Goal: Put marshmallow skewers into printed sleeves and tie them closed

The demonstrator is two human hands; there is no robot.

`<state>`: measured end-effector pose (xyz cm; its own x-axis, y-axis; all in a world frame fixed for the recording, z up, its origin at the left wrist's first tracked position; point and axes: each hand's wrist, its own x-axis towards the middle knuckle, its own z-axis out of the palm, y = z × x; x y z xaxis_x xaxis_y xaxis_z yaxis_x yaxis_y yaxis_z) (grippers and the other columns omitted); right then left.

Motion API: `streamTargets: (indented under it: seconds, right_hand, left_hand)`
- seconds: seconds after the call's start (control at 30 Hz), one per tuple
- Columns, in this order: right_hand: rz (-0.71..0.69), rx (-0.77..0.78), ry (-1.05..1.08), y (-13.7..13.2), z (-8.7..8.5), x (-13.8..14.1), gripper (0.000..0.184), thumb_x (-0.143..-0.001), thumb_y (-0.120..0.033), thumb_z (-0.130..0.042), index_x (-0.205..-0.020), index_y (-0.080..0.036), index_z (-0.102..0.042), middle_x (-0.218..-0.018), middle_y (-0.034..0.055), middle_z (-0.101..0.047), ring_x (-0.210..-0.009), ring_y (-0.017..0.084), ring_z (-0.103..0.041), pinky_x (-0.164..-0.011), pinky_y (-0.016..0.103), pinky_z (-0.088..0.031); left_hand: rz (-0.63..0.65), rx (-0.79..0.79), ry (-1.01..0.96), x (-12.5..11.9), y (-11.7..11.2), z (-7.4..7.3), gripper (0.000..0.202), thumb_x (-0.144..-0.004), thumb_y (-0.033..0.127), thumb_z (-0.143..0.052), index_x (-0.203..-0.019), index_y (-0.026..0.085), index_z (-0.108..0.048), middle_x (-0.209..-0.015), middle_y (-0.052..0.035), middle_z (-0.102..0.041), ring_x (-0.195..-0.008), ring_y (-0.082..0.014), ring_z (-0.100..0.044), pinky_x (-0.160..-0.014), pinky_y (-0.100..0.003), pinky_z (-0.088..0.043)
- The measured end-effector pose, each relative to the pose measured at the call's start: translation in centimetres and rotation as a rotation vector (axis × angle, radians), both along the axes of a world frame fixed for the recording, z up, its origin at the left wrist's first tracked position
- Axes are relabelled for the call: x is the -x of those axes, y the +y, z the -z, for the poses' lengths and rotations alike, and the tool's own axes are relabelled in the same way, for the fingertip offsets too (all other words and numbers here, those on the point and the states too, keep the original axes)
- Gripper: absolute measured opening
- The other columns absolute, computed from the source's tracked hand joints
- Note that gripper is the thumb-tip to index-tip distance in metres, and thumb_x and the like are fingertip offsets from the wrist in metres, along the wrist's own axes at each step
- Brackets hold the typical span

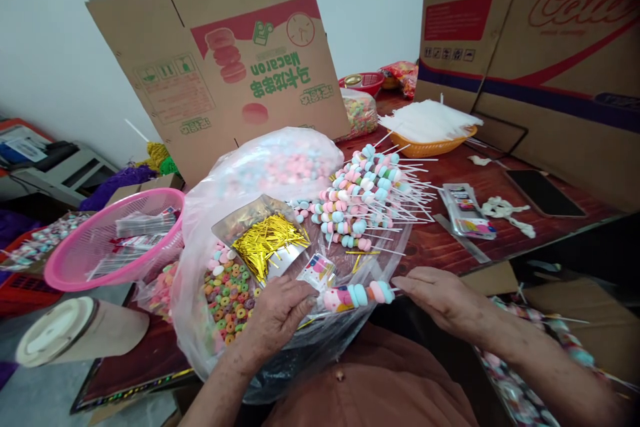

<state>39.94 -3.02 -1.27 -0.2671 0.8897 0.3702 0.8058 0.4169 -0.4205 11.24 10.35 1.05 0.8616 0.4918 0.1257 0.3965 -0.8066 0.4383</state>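
Note:
My left hand [277, 314] rests on a big clear plastic bag [200, 307], its fingers curled round the left end of a candy skewer [357, 295] and a small clear wrapper [317, 272]. The skewer carries pink, white and blue marshmallow pieces. My right hand [443, 297] lies at the skewer's right end, fingers closed on its white stick. Just beyond lies a pile of finished skewers [367, 197]. A packet of gold twist ties [267, 240] and loose ring-shaped candies [227, 300] sit inside the bag.
A pink basket [80, 260] with wrappers stands at left, a paper-covered roll [75, 330] below it. An orange tray of white sticks [430, 127], a phone [545, 192] and wrapper packs [467, 210] lie on the red-brown table [450, 240]. Cardboard boxes [225, 60] stand behind.

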Motion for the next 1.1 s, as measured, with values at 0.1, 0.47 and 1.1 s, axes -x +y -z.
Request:
streamTargets:
  seconds: [0.1, 0.47, 1.1]
  right_hand:
    - [-0.02, 0.056, 0.033, 0.3, 0.0, 0.7, 0.029, -0.089, -0.013, -0.034, -0.095, -0.018, -0.061, -0.076, 0.0054, -0.061, -0.069, 0.013, -0.055, -0.061, 0.022, -0.042]
    - [-0.163, 0.224, -0.144, 2.4, -1.5, 3.3, 0.023, -0.085, -0.011, -0.039, -0.086, -0.017, -0.061, -0.073, 0.0034, -0.061, -0.063, 0.014, -0.053, -0.056, 0.023, -0.035]
    - [-0.117, -0.385, -0.322, 2.8, -0.2, 1.9, 0.027, -0.09, -0.009, -0.034, -0.105, -0.011, -0.056, -0.078, 0.0084, -0.064, -0.068, 0.016, -0.054, -0.067, 0.032, -0.042]
  left_hand:
    - [-0.003, 0.008, 0.107, -1.1, -0.5, -0.1, 0.048, -0.082, 0.051, -0.048, -0.118, 0.019, -0.056, -0.103, -0.0101, -0.066, -0.093, -0.0255, -0.058, -0.083, -0.037, -0.039]
    - [-0.009, 0.487, 0.27, -5.4, -1.9, 0.2, 0.049, -0.06, 0.052, -0.072, -0.098, 0.022, -0.062, -0.082, 0.0015, -0.065, -0.076, -0.0203, -0.058, -0.061, -0.024, -0.039]
    - [-0.011, 0.856, 0.461, -0.2, 0.6, -0.8, 0.042, -0.06, 0.055, -0.068, -0.074, 0.017, -0.057, -0.061, 0.0058, -0.047, -0.058, -0.0112, -0.043, -0.05, -0.02, -0.029]
